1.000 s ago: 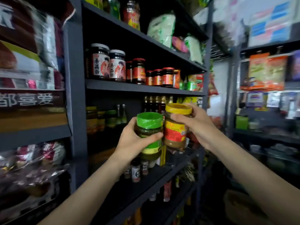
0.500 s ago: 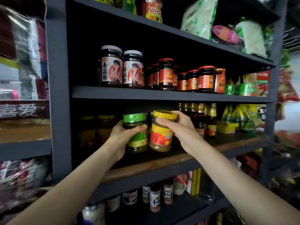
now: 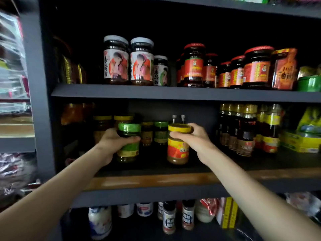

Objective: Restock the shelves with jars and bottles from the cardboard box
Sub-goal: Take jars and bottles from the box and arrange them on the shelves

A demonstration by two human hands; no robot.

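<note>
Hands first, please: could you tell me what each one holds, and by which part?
Left hand grips the green-lidded jar round its body; right hand holds the yellow-lidded jar by its lid.

Far left, a blurred stack of plastic-wrapped packets [image 3: 12,66], and below it more crinkled packets [image 3: 15,171] catching the light. Over on the right, an orange-red pouch [image 3: 284,68] stands upright, a green tin [image 3: 309,83] just beside it at the edge of view. One level down, a yellow box [image 3: 300,141] lies flat with a yellow-green bag [image 3: 311,119] above it. Lowest of all, a red-and-white packet [image 3: 208,206] sits beside a yellow-striped pack [image 3: 227,213].
</note>
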